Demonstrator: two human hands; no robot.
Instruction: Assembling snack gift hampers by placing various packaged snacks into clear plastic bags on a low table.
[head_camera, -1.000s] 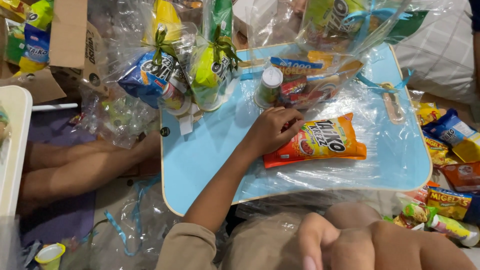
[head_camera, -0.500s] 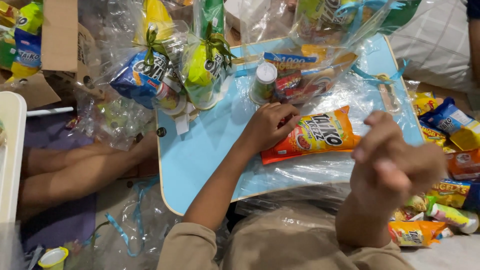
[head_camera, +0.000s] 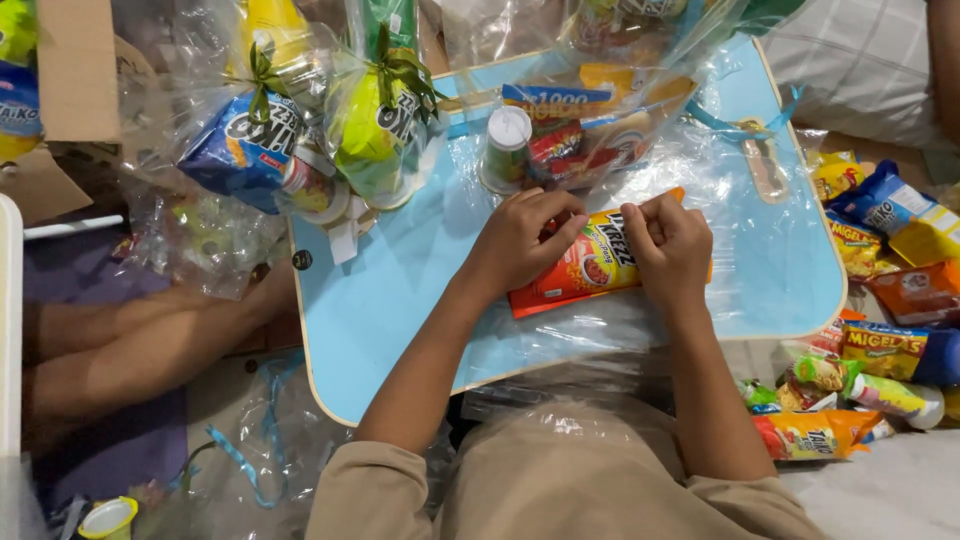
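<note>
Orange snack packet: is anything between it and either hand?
Nothing visible. Both the left hand and right hand rest directly on the orange snack packet, which lies on clear cellophane over the blue table.

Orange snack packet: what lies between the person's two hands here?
In the head view, the middle of the orange snack packet shows between the left hand and right hand; both rest on it.
</note>
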